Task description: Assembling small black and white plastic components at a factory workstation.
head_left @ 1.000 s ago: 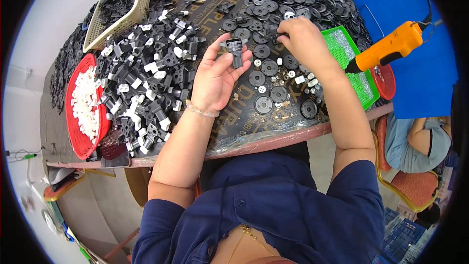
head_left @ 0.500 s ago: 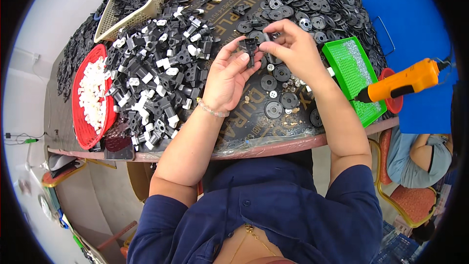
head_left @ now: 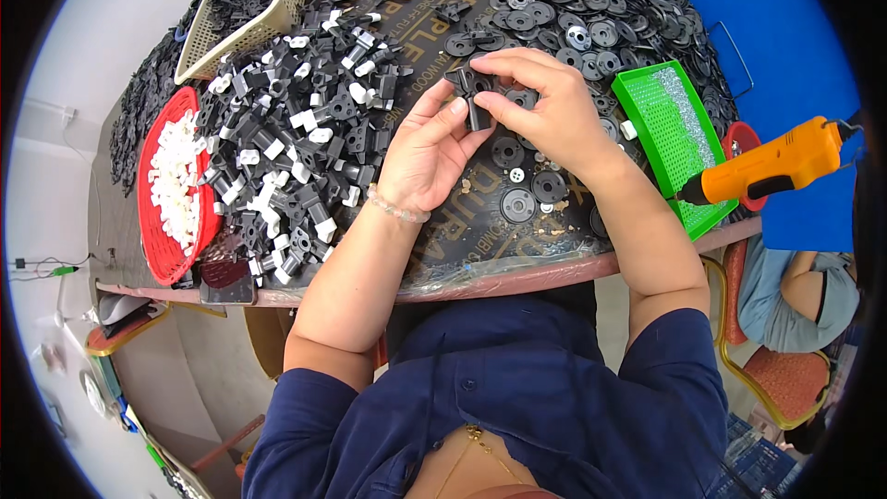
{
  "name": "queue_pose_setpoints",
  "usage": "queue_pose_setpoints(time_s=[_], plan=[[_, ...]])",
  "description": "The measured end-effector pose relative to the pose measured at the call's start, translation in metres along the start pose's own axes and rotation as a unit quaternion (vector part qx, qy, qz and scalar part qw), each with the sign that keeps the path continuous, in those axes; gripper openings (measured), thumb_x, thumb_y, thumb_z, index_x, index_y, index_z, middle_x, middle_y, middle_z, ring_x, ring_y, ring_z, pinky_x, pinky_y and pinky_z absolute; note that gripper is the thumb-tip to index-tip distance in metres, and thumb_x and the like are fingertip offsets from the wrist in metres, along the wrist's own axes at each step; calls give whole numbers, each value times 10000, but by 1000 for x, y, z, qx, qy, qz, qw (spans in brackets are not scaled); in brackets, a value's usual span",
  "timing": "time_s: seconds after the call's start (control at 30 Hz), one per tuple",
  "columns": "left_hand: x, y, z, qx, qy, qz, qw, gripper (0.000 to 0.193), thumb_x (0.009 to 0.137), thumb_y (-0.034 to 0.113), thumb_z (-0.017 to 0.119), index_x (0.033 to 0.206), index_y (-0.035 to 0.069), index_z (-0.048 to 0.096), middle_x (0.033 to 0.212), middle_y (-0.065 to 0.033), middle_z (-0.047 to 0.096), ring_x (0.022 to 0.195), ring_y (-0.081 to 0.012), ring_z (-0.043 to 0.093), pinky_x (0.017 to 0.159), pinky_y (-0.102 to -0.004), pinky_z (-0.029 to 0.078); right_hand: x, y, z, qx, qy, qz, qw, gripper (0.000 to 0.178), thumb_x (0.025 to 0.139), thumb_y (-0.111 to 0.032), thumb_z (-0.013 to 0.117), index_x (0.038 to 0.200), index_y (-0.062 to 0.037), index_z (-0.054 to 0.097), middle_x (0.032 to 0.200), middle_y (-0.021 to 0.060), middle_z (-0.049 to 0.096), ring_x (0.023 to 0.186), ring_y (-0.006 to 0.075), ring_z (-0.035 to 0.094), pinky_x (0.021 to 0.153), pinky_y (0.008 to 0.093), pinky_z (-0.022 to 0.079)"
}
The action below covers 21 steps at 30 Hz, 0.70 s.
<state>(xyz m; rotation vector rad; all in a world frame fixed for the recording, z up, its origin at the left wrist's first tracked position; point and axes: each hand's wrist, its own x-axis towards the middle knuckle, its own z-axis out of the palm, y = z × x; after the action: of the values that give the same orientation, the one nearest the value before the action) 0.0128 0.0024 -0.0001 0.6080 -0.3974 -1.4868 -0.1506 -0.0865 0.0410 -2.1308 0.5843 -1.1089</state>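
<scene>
Fitting (head_left: pixel 468 85) of smooth, angular black plastic, in a thumb-and-finger pinch of left hand (head_left: pixel 430 152) and right hand (head_left: pixel 552 113)

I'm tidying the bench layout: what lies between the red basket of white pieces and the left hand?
In the head view, a loose pile of black and white parts fills most of the stretch between the red basket and the left hand.

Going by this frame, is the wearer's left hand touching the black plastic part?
Touching. The head view shows the left hand with its thumb laid against the black plastic part, no gap between.
</scene>
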Motion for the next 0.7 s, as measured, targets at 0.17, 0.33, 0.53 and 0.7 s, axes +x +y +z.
queue_pose_setpoints(time_s=[0.17, 0.33, 0.53, 0.7], plan=[[-6, 6, 15, 1, -53, -21, 998, 320, 979, 68, 600, 1297, 49, 567, 1233, -85, 634, 1102, -203, 637, 963, -404, 554, 3, -2, -13, -107, -10, -72, 992, 364, 779, -106, 777, 1132, -49, 708, 1122, 82, 707, 1063, 201, 640, 923, 337, 494], [-9, -2, 18, 188, -92, 33, 977, 327, 986, 30, 578, 1309, -15, 552, 1190, -89, 655, 1039, -170, 658, 918, -323, 556, 5, 1, -20, 12, -70, 65, 995, 371, 816, -105, 770, 1163, -24, 666, 1076, 44, 706, 1024, 158, 638, 888, 309, 499], [-13, 0, 18, 410, -1, 115, 905, 222, 959, 39, 638, 1165, -35, 604, 1051, -92, 710, 908, -137, 681, 786, -248, 543, 5, 2, -32, 208, -153, 232, 938, 272, 860, -78, 761, 1094, 33, 677, 1004, 40, 694, 885, 89, 636, 788, 224, 513], [-17, 4, 20, 404, -22, 149, 902, 206, 939, 35, 667, 1131, -31, 629, 960, -50, 703, 820, -83, 643, 712, -209, 517, 4, -8, -35, 170, -147, 207, 952, 242, 857, -89, 763, 1058, 28, 694, 975, 32, 696, 856, 76, 630, 767, 232, 515]])
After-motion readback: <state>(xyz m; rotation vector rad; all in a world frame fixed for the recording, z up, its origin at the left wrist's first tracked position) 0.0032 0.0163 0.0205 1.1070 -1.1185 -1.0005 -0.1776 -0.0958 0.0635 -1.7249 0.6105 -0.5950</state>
